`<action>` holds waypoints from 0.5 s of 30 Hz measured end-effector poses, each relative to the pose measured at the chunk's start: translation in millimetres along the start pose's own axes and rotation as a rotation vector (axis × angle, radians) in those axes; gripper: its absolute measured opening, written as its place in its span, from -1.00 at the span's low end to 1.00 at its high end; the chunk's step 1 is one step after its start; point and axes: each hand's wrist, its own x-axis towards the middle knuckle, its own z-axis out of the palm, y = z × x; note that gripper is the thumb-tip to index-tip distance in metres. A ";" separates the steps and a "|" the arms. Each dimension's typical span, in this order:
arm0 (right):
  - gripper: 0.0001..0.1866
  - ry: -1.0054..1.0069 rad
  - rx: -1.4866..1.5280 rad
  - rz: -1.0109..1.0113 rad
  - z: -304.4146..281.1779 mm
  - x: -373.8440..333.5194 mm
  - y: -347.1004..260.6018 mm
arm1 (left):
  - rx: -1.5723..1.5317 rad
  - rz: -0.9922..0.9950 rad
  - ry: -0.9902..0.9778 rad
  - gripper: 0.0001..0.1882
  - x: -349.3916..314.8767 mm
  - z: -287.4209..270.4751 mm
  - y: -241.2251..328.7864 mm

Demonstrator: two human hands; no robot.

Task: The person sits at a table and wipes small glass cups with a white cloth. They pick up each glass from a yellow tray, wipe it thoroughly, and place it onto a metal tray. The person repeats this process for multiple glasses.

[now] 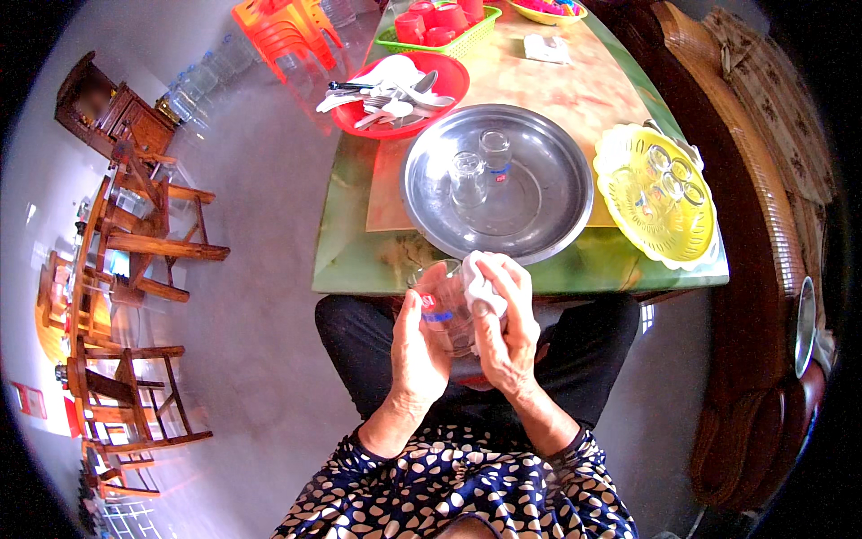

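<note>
A clear drinking glass (439, 301) with a small red and blue print is held over my lap, just off the table's front edge. My left hand (420, 353) wraps round one side of it. In my right hand (511, 332) a white cloth (482, 286) is bunched and pressed against the other side of the glass. Beyond my hands a wide steel basin (530, 229) stands on the table, with two clear glasses inside: one upright-looking glass (468, 182) and another glass (495, 151) behind it.
A yellow basket (620, 211) with several glasses sits at the right on the green-edged table (359, 260). At the left edge, a red bowl (458, 79) holds spoons and other cutlery. Farther back are a green basket (489, 25) of red cups and a folded white cloth (546, 49).
</note>
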 end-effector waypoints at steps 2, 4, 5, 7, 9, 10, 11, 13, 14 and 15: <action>-0.48 -0.024 -0.188 -0.173 1.7 -12.8 -10.0 | -0.037 0.026 0.048 -0.46 0.1 -5.2 -2.2; -0.45 -0.017 -0.287 -0.366 5.9 -15.7 -10.9 | 0.092 0.081 0.068 -0.46 -0.3 -5.1 -2.4; -0.47 -0.019 -0.307 -0.447 8.4 -15.2 -12.6 | 0.182 0.085 0.104 -0.47 -0.7 -8.1 -2.3; -0.49 -0.020 -0.330 -0.560 14.1 -15.7 -12.4 | 0.175 0.094 0.051 -0.48 -1.1 -10.2 -2.6; -0.49 -0.015 -0.328 -0.513 13.1 -10.1 -17.8 | 0.188 0.137 0.029 -0.49 -2.4 -5.9 -4.9; -0.48 -0.013 -0.328 -0.490 12.5 -7.3 -19.4 | 0.133 0.147 0.012 -0.50 -3.2 -3.8 -6.8; -0.46 -0.029 -0.333 -0.456 10.4 -5.7 -18.0 | 0.169 0.112 0.039 -0.51 -3.0 -3.4 -6.9; -0.49 -0.050 -0.219 -0.329 7.9 -1.9 -13.9 | 0.195 0.091 -0.017 -0.49 0.0 -11.2 -9.6; -0.50 -0.056 -0.153 -0.231 7.6 -0.2 -13.6 | 0.143 0.156 -0.031 -0.49 0.8 -11.1 -13.9; -0.54 -0.028 -0.075 -0.179 10.2 1.3 -9.9 | 0.174 0.196 -0.041 -0.46 -2.0 -9.1 -14.0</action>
